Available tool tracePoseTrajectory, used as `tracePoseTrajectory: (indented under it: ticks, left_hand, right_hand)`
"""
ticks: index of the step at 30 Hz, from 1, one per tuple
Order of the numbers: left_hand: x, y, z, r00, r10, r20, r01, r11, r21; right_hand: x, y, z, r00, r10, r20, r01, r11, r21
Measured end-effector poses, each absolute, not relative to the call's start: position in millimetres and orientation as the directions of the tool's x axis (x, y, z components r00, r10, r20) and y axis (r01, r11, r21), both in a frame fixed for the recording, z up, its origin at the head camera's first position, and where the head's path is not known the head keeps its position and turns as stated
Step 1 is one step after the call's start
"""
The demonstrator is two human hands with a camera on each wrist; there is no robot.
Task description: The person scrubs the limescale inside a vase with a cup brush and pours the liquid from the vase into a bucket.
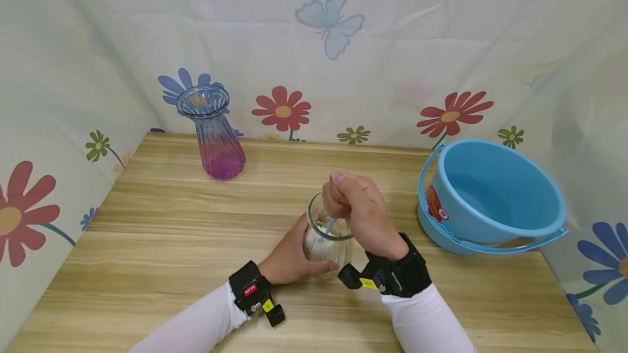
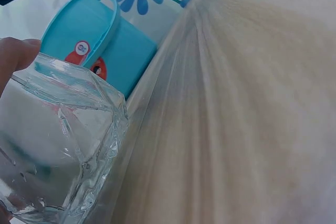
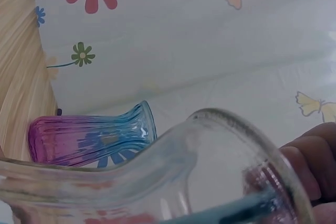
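A clear glass vase [image 1: 343, 252] stands near the front middle of the table. My left hand [image 1: 293, 257] grips its side, thumb across the front. Above the rim, my right hand [image 1: 360, 208] has its fingers curled round the blue-grey handle of a bottle brush [image 1: 331, 226]. The handle slants down through the vase mouth, and a whitish mass shows inside the glass; its detail is blurred. In the left wrist view, water drops dot the vase [image 2: 63, 145]. The right wrist view shows the handle [image 3: 231, 211] through the flared neck.
A ribbed vase [image 1: 218, 138], blue above and pink below, stands at the back left. At the right is a light blue bucket [image 1: 495, 233] with its handle lowered. A flower-printed curtain [image 1: 235, 31] surrounds the wooden table [image 1: 162, 222] at the back and sides.
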State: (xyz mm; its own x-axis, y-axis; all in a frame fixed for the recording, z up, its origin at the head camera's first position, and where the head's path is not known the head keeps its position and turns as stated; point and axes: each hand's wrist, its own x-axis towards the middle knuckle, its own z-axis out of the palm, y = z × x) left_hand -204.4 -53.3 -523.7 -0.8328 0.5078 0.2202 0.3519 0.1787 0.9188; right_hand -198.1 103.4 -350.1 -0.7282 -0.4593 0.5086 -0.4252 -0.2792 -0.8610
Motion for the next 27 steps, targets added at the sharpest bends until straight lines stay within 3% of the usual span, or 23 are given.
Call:
tracePoseTrajectory:
  ticks: [7, 17, 27]
  left_hand:
    - [-202, -53, -519, -0.831, 0.503, 0.239, 0.378, 0.195, 0.905]
    - [-188, -55, -484, -0.828, 0.504, 0.246, 0.369, 0.159, 0.916]
    - [-188, -56, -481, -0.827, 0.511, 0.233, 0.353, 0.151, 0.923]
  right_hand:
    - [-197, 104, -349, -0.761, -0.432, 0.484, -0.396, -0.282, -0.874]
    - [-194, 100, -350, -0.812, -0.318, 0.490, -0.474, -0.133, -0.871]
    - [-195, 97, -353, -0.790, -0.270, 0.551, -0.548, -0.093, -0.831]
